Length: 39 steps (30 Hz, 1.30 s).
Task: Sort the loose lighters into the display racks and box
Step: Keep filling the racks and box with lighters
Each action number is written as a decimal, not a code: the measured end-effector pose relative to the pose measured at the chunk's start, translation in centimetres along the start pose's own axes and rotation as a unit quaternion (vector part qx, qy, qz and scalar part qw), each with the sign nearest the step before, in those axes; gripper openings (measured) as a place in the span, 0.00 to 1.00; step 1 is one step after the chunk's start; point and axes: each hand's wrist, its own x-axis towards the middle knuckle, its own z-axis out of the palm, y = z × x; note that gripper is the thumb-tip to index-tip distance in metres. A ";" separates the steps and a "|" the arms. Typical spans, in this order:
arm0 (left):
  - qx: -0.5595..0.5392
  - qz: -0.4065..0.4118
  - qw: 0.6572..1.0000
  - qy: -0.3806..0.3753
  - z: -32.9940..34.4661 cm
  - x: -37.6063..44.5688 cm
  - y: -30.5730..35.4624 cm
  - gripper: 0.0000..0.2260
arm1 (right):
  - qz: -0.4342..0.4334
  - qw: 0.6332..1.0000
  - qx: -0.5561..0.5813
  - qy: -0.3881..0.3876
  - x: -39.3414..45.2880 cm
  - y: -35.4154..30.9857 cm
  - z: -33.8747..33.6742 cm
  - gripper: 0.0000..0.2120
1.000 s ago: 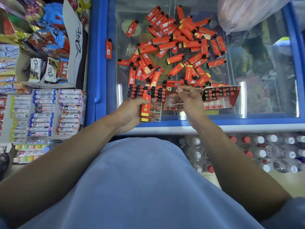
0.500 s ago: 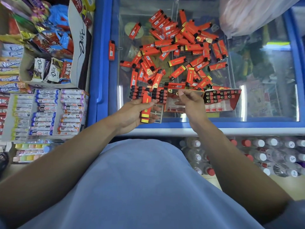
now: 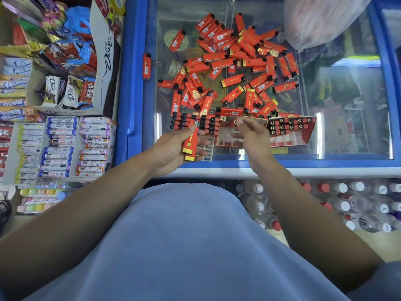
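Observation:
Several loose red lighters (image 3: 238,68) lie heaped on the freezer's glass lid, and one more lighter (image 3: 147,66) lies alone on the blue frame. My left hand (image 3: 171,148) grips a couple of red lighters (image 3: 189,144) over a grey plastic rack (image 3: 207,148). Rows of black-capped lighters (image 3: 184,123) stand in that rack. My right hand (image 3: 252,137) hovers over the red cardboard box (image 3: 303,137), thumb and forefinger pinching its top edge. Black-topped lighters (image 3: 290,124) fill the box's right half.
The blue-framed freezer lid (image 3: 282,162) carries everything. A filled plastic bag (image 3: 314,20) lies at its far right. Candy rolls (image 3: 58,146) and a Dove chocolate carton (image 3: 65,90) stand to the left. Water bottles (image 3: 347,203) sit below the front edge.
Both hands stay almost where they were. The left keeps its lighters by the rack and the right stays at the box's edge. The view has shifted slightly.

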 end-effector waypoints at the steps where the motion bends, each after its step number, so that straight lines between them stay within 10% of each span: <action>1: 0.002 0.000 1.000 0.001 0.0 0.0 0.0 0.17 | 0.003 1.000 -0.002 0.000 0.1 0.0 0.1 0.05; 10: 0.056 0.029 0.998 -0.030 0.0 -0.2 -0.1 0.12 | -0.009 0.999 0.005 0.048 0.0 0.1 0.7 0.13; 17: 0.138 0.048 0.988 -0.038 0.3 -0.3 0.1 0.13 | -0.032 0.976 -0.036 -0.213 -3.9 -1.9 1.1 0.08; 29: 0.242 0.034 0.966 -0.084 4.0 1.7 -1.0 0.10 | -0.039 0.972 -0.046 -0.226 -4.4 -0.9 -5.8 0.06; 39: 0.182 0.003 0.982 -0.050 6.3 3.5 0.1 0.09 | 0.000 0.986 0.020 0.165 -0.9 0.0 -14.7 0.06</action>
